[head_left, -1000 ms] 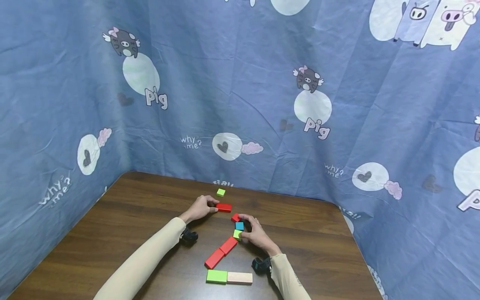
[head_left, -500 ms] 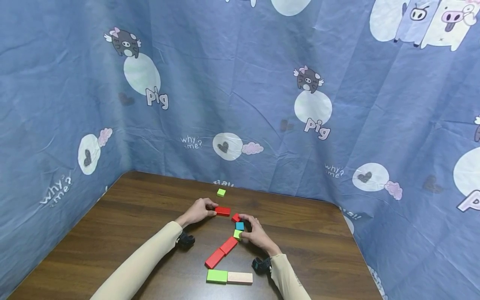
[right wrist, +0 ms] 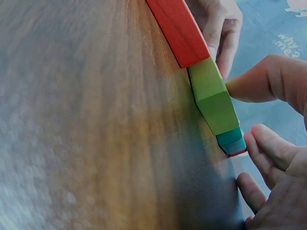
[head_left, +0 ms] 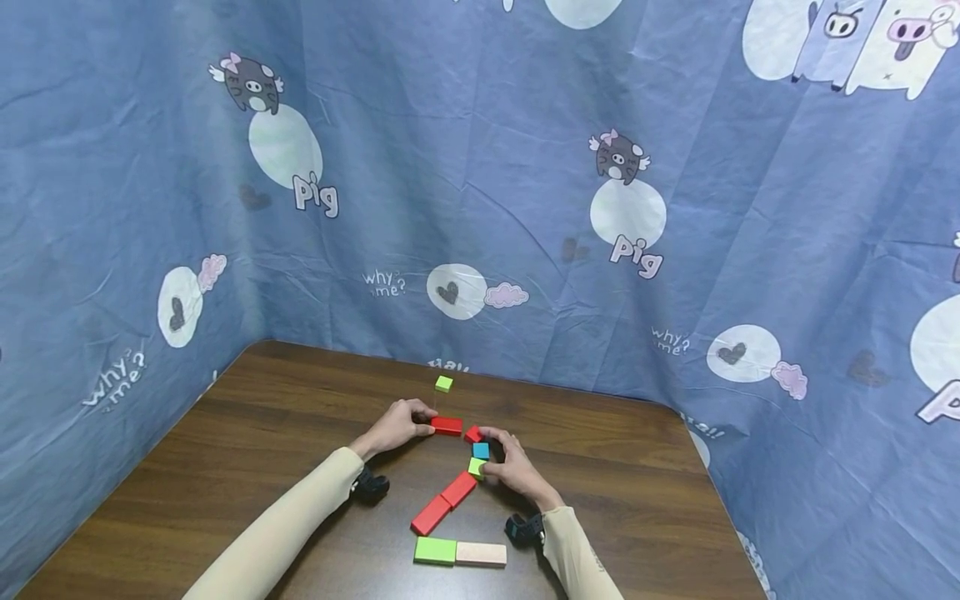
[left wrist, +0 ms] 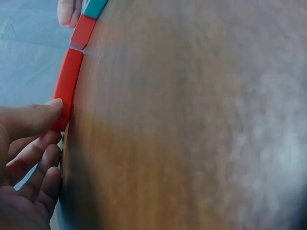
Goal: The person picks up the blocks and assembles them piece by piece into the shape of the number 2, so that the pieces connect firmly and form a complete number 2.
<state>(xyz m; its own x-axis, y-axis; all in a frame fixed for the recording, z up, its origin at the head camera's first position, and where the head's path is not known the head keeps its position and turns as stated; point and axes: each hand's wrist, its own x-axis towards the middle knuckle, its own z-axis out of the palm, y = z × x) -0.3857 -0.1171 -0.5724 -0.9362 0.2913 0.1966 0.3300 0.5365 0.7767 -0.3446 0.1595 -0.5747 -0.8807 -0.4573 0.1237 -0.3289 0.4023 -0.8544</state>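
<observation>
In the head view my left hand [head_left: 397, 427] pinches the left end of a red rectangular block [head_left: 447, 426] between thumb and fingers, low on the table. Its other end points at a small red cube [head_left: 472, 434], almost touching it in the left wrist view. A blue cube [head_left: 481, 451] and a light green cube [head_left: 476, 467] follow in a bent line. My right hand [head_left: 517, 468] touches this line from the right side. Its thumb rests against the green cube, and its fingertips lie by the red and blue cubes. Whether every fingertip makes contact is hard to tell.
Two red blocks, a nearer one [head_left: 430, 515] and a farther one [head_left: 459, 490], slant down from the green cube. Below lie a green block [head_left: 435, 550] and a pale wooden block [head_left: 481, 554], end to end. Another light green cube [head_left: 444, 383] sits near the table's back edge.
My left hand has brought the red block nearer the body and level with the small red cube. The right hand and the other blocks have stayed put.
</observation>
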